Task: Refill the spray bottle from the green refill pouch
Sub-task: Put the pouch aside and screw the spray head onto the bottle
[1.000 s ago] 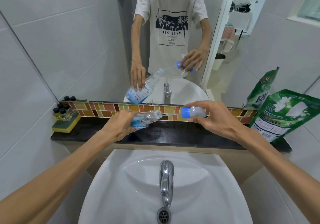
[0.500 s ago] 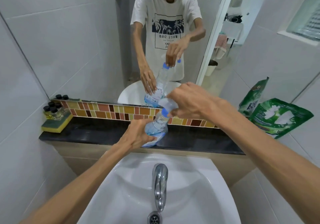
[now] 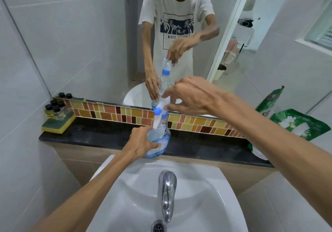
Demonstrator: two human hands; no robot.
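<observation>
The clear spray bottle [image 3: 159,140], holding a little blue liquid, stands upright at the front edge of the black ledge [image 3: 100,134]. My left hand [image 3: 142,142] is wrapped around its lower body. The white and blue spray head [image 3: 158,114] sits on the bottle's neck. Above it, my right hand [image 3: 192,97] pinches the top of the head between thumb and fingertips, the other fingers spread. The green refill pouch [image 3: 299,124] leans against the wall at the right end of the ledge, untouched; my right forearm hides its lower part.
A yellow-green sponge [image 3: 58,124] carrying several small black-capped bottles sits at the ledge's left end. The chrome tap [image 3: 168,192] and white basin [image 3: 206,204] lie directly below the bottle. A mirror [image 3: 111,43] above the tile strip reflects the person and the bottle.
One second ago the bottle lay sideways with the spray head pulled out on its tube. It has since been turned upright onto the ledge, with the head back on its neck.
</observation>
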